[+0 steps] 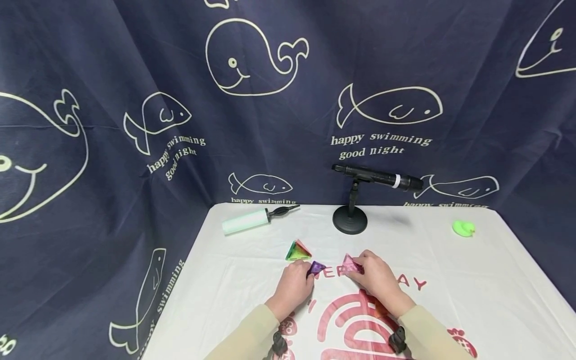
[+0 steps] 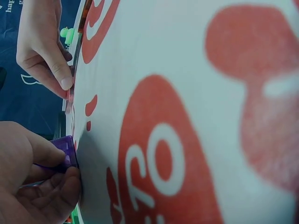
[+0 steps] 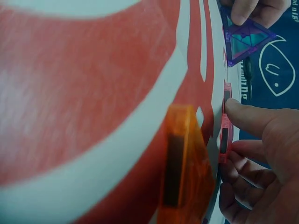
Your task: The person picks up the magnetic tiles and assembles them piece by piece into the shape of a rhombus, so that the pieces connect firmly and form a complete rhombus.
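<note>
Between the thumb and fingers of my left hand (image 1: 293, 284) is a purple triangular magnetic tile (image 1: 317, 268); the right wrist view shows its see-through face (image 3: 245, 39) standing up from the cloth. My right hand (image 1: 379, 278) pinches a pink triangular magnetic tile (image 1: 348, 262), whose edge with dark magnet strips (image 3: 224, 140) sits at the cloth. A gap separates the two tiles. Just beyond the left hand stand joined tiles in green, yellow and red (image 1: 298, 251), shaped like a small pyramid. An orange tile (image 3: 189, 163) is beside the right wrist, partly hidden by the forearm in the head view.
A black microphone on a round stand (image 1: 350, 220) is at the back of the white table cloth (image 1: 418, 245). Left of it lies a pale hand pump (image 1: 246, 221). A green toy duck (image 1: 463, 228) sits at the back right. Dark printed curtains (image 1: 279, 135) hang behind.
</note>
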Available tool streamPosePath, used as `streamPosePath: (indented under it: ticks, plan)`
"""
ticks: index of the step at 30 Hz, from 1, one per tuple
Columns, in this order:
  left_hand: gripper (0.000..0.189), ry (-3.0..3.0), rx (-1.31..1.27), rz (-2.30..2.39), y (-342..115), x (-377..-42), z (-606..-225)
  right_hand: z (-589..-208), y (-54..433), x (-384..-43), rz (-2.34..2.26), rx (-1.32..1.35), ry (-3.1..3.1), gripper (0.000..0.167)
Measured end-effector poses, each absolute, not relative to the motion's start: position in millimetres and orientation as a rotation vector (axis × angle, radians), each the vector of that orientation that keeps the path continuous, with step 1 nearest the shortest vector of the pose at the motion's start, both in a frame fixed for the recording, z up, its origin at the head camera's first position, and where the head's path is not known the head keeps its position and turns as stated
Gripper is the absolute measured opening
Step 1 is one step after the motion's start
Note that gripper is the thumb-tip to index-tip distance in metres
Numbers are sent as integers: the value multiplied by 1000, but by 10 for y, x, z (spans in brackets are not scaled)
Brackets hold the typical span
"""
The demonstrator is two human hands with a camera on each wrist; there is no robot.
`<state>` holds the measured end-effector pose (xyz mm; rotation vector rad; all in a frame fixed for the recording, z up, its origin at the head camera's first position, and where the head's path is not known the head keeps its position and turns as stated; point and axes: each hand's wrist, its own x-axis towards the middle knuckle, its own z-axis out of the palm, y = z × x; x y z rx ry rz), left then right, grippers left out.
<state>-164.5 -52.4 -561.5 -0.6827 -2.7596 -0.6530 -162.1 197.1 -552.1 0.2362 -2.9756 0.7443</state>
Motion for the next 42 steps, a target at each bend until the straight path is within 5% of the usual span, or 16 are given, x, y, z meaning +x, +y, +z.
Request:
streamPosePath:
  ticks: [42]
  plan:
    - [22, -2797, -654, -603, -246, -1834, -5582, -5566, 1511, -1700, 746, 377, -2854, 33]
